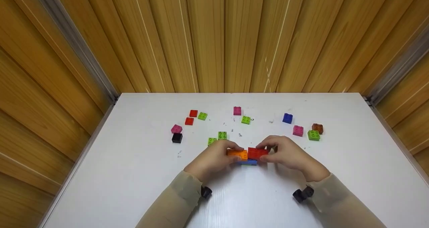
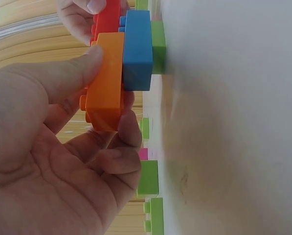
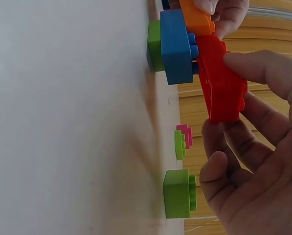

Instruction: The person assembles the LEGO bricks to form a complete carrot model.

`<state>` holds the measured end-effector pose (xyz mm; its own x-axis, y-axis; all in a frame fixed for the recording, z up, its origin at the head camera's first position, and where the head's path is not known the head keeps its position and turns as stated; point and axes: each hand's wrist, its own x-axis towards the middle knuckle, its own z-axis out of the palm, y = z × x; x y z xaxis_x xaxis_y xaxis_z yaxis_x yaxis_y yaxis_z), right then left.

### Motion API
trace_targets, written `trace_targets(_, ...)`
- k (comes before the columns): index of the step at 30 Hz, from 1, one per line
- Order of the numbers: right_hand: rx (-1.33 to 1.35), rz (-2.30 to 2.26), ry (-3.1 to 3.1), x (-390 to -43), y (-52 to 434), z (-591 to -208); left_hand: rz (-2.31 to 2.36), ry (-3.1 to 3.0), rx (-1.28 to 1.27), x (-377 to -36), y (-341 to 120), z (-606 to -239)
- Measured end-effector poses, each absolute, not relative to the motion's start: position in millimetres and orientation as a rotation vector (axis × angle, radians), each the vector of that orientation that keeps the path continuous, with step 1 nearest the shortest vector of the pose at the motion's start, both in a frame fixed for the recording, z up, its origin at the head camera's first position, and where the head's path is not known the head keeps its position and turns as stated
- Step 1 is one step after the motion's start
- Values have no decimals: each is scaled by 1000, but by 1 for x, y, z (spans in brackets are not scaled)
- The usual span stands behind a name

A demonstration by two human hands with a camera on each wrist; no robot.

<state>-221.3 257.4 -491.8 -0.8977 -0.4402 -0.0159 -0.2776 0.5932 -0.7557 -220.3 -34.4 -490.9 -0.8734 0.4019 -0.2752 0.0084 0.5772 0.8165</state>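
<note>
Near the table's middle stands a small stack: a green block (image 2: 158, 47) on the tabletop with a blue block (image 2: 137, 50) on top of it. My left hand (image 1: 218, 155) pinches an orange block (image 2: 108, 73) that rests on one end of the blue block and juts out past it. With thumb and fingers, my right hand (image 1: 286, 153) holds a red block (image 3: 219, 81) at the other end. The red block is tilted in the right wrist view, and some blue studs show beneath it. Orange and red meet end to end.
Behind the left hand lie two green blocks (image 1: 222, 135). Farther left are red (image 1: 193, 113), pink (image 1: 176, 129) and black (image 1: 177, 138) blocks. At the back are a pink block (image 1: 237, 110) and a green one (image 1: 246, 120); blue (image 1: 287, 118) and brown (image 1: 317, 128) blocks lie right.
</note>
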Motion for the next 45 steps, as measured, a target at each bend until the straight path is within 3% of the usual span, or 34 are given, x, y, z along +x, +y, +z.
trace_targets(12,-607,-1249,2537,-223,254,-492,1237,2386,314,-222,-36,-489)
trace_targets(24,-303,-1400,2555,-210,231,-501,1223,2401,343,-220,-36,-486)
trace_targets(37,-392,-1366,2596,-208,225,-502,1229,2428,439,-221,-38,-490)
trace_targets(45,-289,-1302,2608,-204,223,-500,1174,2457,457,-218,-36,-492)
